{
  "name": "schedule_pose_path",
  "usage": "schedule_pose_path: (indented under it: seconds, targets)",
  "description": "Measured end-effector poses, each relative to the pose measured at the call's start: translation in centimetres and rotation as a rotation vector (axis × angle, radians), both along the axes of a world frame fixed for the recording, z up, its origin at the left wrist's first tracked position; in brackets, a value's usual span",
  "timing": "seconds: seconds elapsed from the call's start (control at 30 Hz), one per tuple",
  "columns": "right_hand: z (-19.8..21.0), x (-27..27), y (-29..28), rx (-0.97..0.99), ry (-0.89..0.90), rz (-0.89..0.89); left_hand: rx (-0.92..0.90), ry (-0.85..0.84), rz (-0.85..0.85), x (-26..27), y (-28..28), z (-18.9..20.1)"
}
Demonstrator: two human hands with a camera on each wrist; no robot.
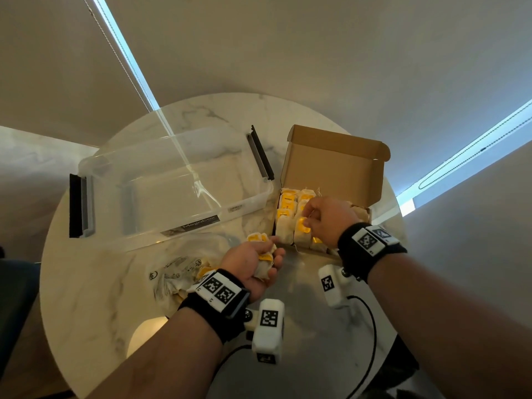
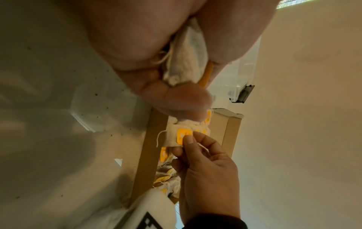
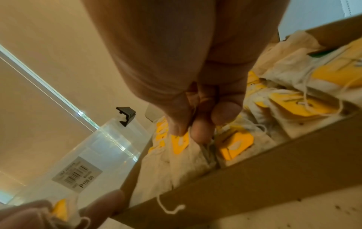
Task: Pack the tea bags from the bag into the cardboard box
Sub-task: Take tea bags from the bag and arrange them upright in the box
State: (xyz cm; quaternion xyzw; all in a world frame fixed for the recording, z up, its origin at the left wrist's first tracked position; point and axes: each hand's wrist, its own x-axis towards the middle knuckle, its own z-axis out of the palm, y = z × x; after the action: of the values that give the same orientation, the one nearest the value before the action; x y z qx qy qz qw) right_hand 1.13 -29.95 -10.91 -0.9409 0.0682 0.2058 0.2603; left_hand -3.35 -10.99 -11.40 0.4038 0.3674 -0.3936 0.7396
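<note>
1. Loose strings could snag my fingers and drag packed tea bags out of the cardboard box, at 1 o'clock on the table.
2. My right hand pinches one bag in the box.
3. My left hand is curled round a handful; the plastic bag lies at 9 o'clock.

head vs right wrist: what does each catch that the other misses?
Head only: the plastic bag on the marble table, and the box's raised lid.
Right wrist only: the price sticker on the clear bin.
Both: right hand pinching a tea bag in the cardboard box; left hand holding spare tea bags.
</note>
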Motion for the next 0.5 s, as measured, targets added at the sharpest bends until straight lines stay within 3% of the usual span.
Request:
schedule_pose_path:
  seconds: [0.17,0.27,0.37,0.5]
  targets:
    - [-0.9,-0.5,-0.3,-0.069,-0.096,-0.02,-0.046,-0.016,-0.014,0.0,0.3,0.4]
    - [0.5,-1.3,-0.3,-0.073,-0.208,-0.024,-0.107,-0.041,-0.035,0.0,0.5,1.0]
    - [3.4,-3.1,0.2,0.103,-0.356,-0.019,-0.123,-0.093,-0.076,0.0,0.4,1.6]
    - [6.0,-6.0,1.4,0.394,-0.285,0.036,-0.12,-0.144,-0.122,-0.1,-0.5,2.7]
